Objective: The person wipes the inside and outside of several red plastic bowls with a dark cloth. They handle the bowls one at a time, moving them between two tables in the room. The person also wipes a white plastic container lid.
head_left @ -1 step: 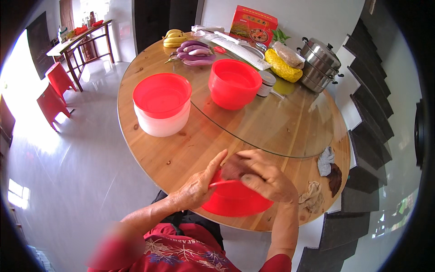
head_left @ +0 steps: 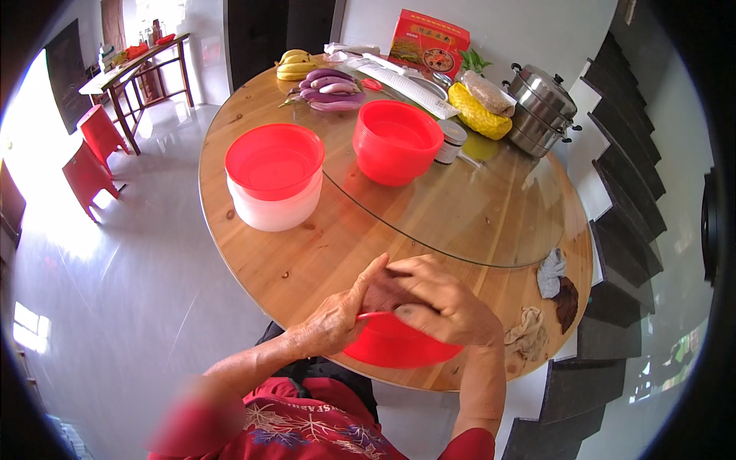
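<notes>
Red bowl (head_left: 402, 346) in our hands, we have it on the near side of the glass disc (head_left: 468, 218), over the near edge of the wooden table (head_left: 257, 253). Our hands and a brown cloth (head_left: 383, 295) cover much of its far rim, and we cannot tell whether its base touches the wood. The fingers of our left hand (head_left: 337, 318) are mostly out of sight; our right hand (head_left: 452, 307) is slightly blurred and hides part of the cloth. We have the left hand clasped on the bowl's left side, thumb pointing up beside the cloth. The right is closed over the brown cloth, at the bowl's rim.

Right of the disc's near edge we see a grey rag (head_left: 550, 274), a dark brown rag (head_left: 566, 303) and a beige rag (head_left: 527, 333). Left of the disc stands a red-topped, whitish bowl stack (head_left: 276, 211); we cannot count its bowls. On the disc, a red bowl stack (head_left: 395, 165) partly hides a jar (head_left: 452, 142). Toward the disc's far left lie eggplants (head_left: 331, 90); toward its far right, a yellow bag (head_left: 479, 111) and a steel pot (head_left: 540, 111). Well left of the disc stand two red stools (head_left: 88, 176).
</notes>
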`<state>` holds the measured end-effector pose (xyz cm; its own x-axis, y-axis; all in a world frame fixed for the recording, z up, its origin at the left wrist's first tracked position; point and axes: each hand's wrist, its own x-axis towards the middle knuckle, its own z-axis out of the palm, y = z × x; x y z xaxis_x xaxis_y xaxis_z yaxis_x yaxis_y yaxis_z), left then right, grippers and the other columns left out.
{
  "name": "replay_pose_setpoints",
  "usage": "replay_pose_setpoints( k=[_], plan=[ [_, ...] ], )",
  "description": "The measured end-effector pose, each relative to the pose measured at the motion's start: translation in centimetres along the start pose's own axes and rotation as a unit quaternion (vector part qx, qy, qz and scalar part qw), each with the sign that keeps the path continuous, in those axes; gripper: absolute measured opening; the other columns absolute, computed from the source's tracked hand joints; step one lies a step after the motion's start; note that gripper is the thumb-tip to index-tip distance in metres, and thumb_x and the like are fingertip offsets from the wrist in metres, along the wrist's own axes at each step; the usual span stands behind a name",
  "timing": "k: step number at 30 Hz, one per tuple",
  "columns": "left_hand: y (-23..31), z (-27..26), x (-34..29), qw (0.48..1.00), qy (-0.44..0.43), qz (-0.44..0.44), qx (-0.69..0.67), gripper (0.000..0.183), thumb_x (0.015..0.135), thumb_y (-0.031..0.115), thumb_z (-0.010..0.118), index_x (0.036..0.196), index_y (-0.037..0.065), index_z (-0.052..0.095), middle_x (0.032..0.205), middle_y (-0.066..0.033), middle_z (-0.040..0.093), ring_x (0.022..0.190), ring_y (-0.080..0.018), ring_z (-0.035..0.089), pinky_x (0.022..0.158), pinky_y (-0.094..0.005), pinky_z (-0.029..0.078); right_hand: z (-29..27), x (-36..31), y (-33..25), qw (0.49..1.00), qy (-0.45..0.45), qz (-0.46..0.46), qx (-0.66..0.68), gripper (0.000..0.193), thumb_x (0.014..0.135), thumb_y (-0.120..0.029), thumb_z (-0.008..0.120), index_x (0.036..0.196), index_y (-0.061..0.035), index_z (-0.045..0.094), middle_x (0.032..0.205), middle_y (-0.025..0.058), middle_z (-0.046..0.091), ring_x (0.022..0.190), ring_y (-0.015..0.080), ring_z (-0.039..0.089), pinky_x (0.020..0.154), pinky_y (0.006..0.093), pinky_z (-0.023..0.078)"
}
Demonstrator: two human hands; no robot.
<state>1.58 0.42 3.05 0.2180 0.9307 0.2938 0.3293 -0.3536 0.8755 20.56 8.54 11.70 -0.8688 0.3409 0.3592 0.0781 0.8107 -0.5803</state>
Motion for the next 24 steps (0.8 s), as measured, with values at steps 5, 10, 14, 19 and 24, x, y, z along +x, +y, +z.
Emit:
replay_pose_setpoints(
  k=[5, 10, 14, 19, 24],
  plan=[
    [-0.4, -0.3, -0.5, 0.998, 0.003, 0.023, -0.053, 0.088, 0.08, -0.008, 0.051, 0.149, 0.012, -0.001, 0.105, -0.0204, 0.06, 0.099, -0.0351, 0.061, 0.086, -0.0373, 0.046, 0.9, 0.8, -1.8, 0.995, -0.033, -0.006, -0.096, 0.036, 0.084, -0.021, 0.062, 0.112, 0.0007, 0.058, 0.117, 0.013, 0.053, 0.102, 0.032, 0.054, 0.089, 0.0412, 0.043],
    [0.6, -0.7, -0.4, 0.99, 0.0, -0.082, -0.111, 0.068, 0.085, -0.008, 0.046, 0.145, 0.015, 0.023, 0.115, -0.0141, 0.058, 0.101, -0.0209, 0.059, 0.087, -0.0327, 0.045, 0.6, -1.6, -0.9, 0.979, 0.04, 0.152, 0.129, 0.037, 0.091, -0.018, 0.054, 0.12, 0.0052, 0.053, 0.123, 0.013, 0.052, 0.112, 0.0259, 0.05, 0.095, 0.035, 0.039],
    [-1.9, -1.1, -0.8, 0.985, 0.079, -0.064, -0.141, 0.055, 0.088, -0.001, 0.048, 0.141, 0.011, 0.035, 0.119, -0.0106, 0.057, 0.105, -0.0158, 0.055, 0.092, -0.0296, 0.043, 1.2, -5.0, 0.7, 0.924, 0.203, 0.257, 0.195, 0.034, 0.093, -0.018, 0.053, 0.117, 0.0055, 0.055, 0.123, 0.0161, 0.052, 0.11, 0.0216, 0.053, 0.092, 0.0302, 0.041],
    [-3.1, -0.9, -0.6, 0.941, 0.155, -0.154, -0.259, 0.046, 0.096, 0.025, 0.047, 0.137, 0.004, 0.041, 0.121, -0.0067, 0.056, 0.11, -0.0137, 0.051, 0.095, -0.0281, 0.04, 2.1, -4.1, 1.4, 0.91, 0.357, 0.165, -0.134, 0.03, 0.085, -0.001, 0.058, 0.114, 0.0041, 0.058, 0.118, 0.0164, 0.052, 0.105, 0.0286, 0.055, 0.09, 0.0341, 0.045],
    [-5.0, 0.7, 0.5, 0.946, 0.13, -0.097, -0.279, 0.049, 0.098, 0.033, 0.043, 0.135, 0.001, 0.042, 0.116, -0.0074, 0.058, 0.11, -0.0148, 0.049, 0.097, -0.0298, 0.037, 3.4, 0.4, 3.0, 0.91, 0.161, -0.049, -0.378, 0.031, 0.071, 0.0, 0.064, 0.102, -0.001, 0.064, 0.115, 0.0112, 0.051, 0.103, 0.0273, 0.052, 0.085, 0.0362, 0.048]
  ],
)
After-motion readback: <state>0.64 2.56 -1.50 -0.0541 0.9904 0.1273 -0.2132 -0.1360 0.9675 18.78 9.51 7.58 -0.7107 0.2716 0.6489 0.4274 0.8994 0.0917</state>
